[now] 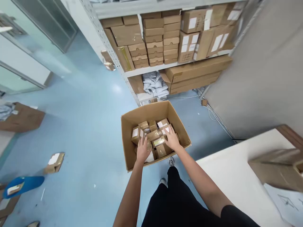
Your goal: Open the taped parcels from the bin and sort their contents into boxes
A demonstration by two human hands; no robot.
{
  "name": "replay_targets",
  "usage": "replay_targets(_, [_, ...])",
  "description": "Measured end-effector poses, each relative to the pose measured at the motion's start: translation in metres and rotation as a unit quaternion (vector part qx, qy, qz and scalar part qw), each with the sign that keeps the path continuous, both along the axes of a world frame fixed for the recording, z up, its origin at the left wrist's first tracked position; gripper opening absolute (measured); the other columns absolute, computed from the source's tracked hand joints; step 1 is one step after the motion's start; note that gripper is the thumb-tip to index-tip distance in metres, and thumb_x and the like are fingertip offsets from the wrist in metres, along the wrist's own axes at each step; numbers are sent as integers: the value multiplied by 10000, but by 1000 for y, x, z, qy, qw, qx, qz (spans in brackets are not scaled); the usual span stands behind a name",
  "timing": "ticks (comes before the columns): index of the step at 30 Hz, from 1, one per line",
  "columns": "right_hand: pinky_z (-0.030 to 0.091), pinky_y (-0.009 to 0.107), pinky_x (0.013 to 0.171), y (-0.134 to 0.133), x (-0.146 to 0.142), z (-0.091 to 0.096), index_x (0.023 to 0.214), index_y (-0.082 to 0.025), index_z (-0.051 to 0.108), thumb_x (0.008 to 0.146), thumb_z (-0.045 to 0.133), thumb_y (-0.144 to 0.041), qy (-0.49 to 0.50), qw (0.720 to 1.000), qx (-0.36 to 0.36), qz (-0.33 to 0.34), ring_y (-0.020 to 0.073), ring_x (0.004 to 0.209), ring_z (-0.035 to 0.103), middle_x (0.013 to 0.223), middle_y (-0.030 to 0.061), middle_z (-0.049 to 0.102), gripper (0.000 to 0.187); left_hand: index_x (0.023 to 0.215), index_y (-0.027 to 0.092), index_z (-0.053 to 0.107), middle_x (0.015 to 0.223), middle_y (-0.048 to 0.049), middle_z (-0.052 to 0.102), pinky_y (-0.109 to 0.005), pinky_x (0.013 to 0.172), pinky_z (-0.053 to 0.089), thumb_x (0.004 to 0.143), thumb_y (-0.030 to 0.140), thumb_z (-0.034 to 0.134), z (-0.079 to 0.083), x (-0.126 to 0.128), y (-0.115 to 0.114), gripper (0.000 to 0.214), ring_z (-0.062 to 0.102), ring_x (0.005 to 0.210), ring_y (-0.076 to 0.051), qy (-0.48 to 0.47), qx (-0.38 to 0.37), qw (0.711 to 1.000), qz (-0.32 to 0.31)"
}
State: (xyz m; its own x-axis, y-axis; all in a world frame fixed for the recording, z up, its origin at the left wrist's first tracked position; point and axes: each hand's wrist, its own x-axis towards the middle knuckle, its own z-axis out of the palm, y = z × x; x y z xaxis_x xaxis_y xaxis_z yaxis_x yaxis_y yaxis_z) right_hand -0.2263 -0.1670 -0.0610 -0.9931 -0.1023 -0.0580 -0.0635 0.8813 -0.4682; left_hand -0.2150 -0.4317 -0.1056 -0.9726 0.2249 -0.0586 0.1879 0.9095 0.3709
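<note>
Head view: carton [151, 110] holds small boxes [162, 150] along its near edge. Left hand [143, 152], right hand [172, 140]: fingers [170, 130] parted over boxes, grip unclear

Carton [127, 138] tan; small boxes [153, 125] brown, labels [135, 132] white; floor [94, 126] light blue; trousers [170, 201] black; rack [151, 68] white.

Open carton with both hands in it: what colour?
The carton is brown; it shows best in the head view.

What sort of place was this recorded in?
Likely a parcel packing or stock room: a rack of stacked cardboard boxes, and an open carton holding many small taped parcels.
</note>
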Motion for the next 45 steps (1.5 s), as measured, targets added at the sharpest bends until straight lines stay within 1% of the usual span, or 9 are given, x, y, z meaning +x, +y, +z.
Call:
replay_targets(7, [285,532,1270,-8,-88,-94,1679,-250,271,868,680,-155,-120,989,28,79,370,1621,134,1782,109,71,913,1665,213,201,1713,-194,300,-521,1224,372,813,305,753,-88,-54,18,1019,325,1560,-389,-119,-5,991,63])
replay_targets(12, [249,558,1270,-24,-127,-197,1674,-224,290,848,710,-186,-169,977,62,118,385,1622,113,1777,141,89,927,1671,209,178,1724,-206,273,-512,1241,344,813,303,759,-171,-90,20,1040,335,1560,-381,-189,7,977,95])
replay_targets(19, [295,504,1247,-58,-169,-344,1669,-196,303,801,712,-143,-242,945,131,176,375,1613,158,1782,128,70,961,1645,193,280,1724,-201,276,-479,1257,326,778,252,805,-280,-123,28,1015,282,1584,-379,-254,0,965,69])
replay_targets(23, [262,553,1252,-80,-183,-409,1688,-199,237,791,723,-145,-261,924,182,212,387,1622,95,1781,145,24,1022,1662,228,245,1738,-173,255,-479,1241,352,797,245,780,-322,-125,21,1017,249,1597,-361,-250,11,967,53])
replay_targets(27, [320,623,1198,-94,-186,-440,1696,-248,204,878,674,-228,-244,928,219,176,420,1588,171,1750,192,186,944,1672,229,215,1746,-173,230,-490,1228,371,781,223,779,-345,-123,8,1054,264,1588,-376,-273,6,960,56])
replay_targets(31, [431,566,1124,-88,-187,-428,1682,-204,240,813,767,-215,-251,930,219,156,439,1528,231,1650,247,325,1017,1682,252,169,1759,-170,189,-514,1246,338,773,204,777,-346,-124,-2,1095,254,1592,-387,-273,25,960,57])
replay_targets(35, [389,597,1153,-59,-189,-377,1671,-154,261,714,875,-233,-261,936,198,127,474,1510,194,1618,271,310,1139,1692,249,101,1766,-191,142,-530,1228,365,753,172,778,-324,-130,-4,1160,250,1593,-404,-255,41,965,38])
replay_targets(41, [312,543,1229,-20,-168,-252,1667,-162,271,665,866,-133,-186,957,160,152,445,1492,255,1581,241,353,1166,1696,301,77,1790,-128,10,-559,1215,376,730,195,804,-241,-155,7,1214,89,1628,-420,-151,23,988,-35])
replay_targets(45, [355,536,1211,-20,-134,-174,1661,-183,284,617,857,-57,-146,971,140,128,440,1526,201,1589,231,326,1197,1691,303,122,1775,-124,150,-565,1277,263,700,171,819,-171,-157,12,1218,68,1639,-378,-106,5,987,-120])
